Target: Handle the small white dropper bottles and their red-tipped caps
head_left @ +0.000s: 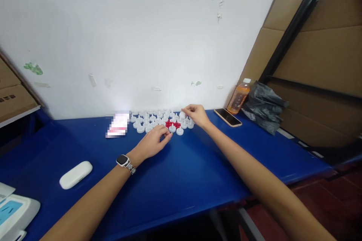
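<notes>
Many white plastic nozzle caps (140, 129), round discs with a short spout, stand grouped on the blue table against the wall. Among them lies a small pile of tiny red pieces (173, 124). At the front of the group is my left hand (154, 141), its fingers curled and the thumb close to the forefinger; whatever is between them is too small to make out. My right hand (196, 115) pinches a tilted white nozzle cap (182, 114) at the back right of the group. Part of the caps is hidden behind my left hand.
A phone (228, 117), an orange drink bottle (239, 96) and a black plastic bag (264, 103) are at the right. To the left lie a blurred-out card (118, 125), a white case (75, 175) and a white-and-blue device (17, 214). Cardboard (328, 60) leans at right.
</notes>
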`<state>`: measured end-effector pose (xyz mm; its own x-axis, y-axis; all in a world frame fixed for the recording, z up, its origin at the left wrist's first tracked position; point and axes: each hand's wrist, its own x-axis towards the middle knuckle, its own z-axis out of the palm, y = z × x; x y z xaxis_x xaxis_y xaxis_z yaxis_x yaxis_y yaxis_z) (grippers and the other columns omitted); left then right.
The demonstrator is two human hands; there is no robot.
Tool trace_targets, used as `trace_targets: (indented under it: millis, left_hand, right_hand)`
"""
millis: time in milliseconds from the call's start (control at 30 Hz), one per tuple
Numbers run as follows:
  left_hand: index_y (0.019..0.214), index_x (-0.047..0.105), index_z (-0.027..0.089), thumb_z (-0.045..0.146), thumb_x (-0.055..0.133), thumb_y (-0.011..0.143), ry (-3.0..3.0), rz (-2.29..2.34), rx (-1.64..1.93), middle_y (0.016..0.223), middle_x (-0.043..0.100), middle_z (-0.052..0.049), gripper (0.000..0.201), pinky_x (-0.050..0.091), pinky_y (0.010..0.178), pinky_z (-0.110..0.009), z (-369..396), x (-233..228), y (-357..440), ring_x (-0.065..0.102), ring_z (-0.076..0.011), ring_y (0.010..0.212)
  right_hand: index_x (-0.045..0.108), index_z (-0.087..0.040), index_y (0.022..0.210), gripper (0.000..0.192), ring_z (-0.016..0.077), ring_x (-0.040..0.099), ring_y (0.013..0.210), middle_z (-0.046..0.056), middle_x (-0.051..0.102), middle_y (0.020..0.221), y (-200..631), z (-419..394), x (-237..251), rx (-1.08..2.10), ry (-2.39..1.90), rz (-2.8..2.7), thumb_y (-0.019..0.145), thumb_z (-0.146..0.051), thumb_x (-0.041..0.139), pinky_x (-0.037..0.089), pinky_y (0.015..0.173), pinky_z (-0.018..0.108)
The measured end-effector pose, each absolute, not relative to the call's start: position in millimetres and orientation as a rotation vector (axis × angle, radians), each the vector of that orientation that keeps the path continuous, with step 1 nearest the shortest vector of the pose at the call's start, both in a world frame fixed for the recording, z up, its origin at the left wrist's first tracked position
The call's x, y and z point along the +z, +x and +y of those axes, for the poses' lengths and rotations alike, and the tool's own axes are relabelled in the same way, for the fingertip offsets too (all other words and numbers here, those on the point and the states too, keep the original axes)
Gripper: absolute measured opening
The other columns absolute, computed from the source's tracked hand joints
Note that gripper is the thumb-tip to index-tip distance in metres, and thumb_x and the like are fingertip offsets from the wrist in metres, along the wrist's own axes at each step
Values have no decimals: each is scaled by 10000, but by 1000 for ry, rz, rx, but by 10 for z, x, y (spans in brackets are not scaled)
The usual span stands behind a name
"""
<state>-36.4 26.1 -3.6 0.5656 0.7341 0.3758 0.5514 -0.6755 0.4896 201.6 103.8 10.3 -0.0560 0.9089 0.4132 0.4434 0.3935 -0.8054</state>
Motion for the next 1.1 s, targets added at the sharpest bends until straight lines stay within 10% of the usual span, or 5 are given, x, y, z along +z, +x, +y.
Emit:
trace_targets:
  millis: [533, 1100]
  left_hand:
    - [842, 633, 203, 432, 408, 989, 2446, 1088, 669, 865, 603, -21, 353, 406, 681, -285, 237, -58, -360, 557, -156, 773]
    - [877, 602, 208, 429, 512, 922, 2381, 1158, 580, 813, 645, -10, 242, 392, 618, -265, 205, -49, -331, 568, -155, 713]
  right_hand:
    - [735, -183, 976, 212, 209, 662, 891, 72, 752, 928, 1688, 1616, 272, 55, -1680, -2189, 823, -241, 599, 441, 817, 284]
    - [685, -190, 988, 221, 122, 532, 583, -24, 645, 672, 1943, 314, -30, 454, -1262, -1951, 855, -341, 593, 404, 612, 248]
